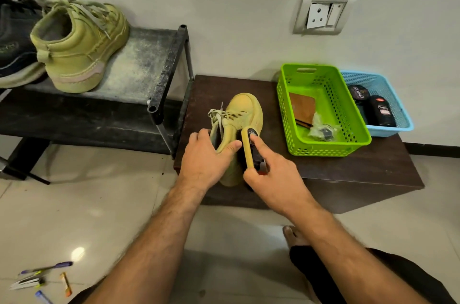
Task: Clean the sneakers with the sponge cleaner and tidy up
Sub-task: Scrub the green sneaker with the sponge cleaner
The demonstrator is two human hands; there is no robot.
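Sneaker (245,114) toe toward wall, left hand (204,156) gripping it, right hand (271,174) gripping sponge cleaner (251,146)

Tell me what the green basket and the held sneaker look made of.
Green basket: moulded plastic, glossy, with perforated walls. Sneaker under the left hand: matte olive upper, probably suede or nubuck; the soft, dull surface leaves it open.

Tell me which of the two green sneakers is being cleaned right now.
The sneaker on the dark stool: left hand grips it, right hand presses the sponge cleaner against it. The other sits untouched on the rack.
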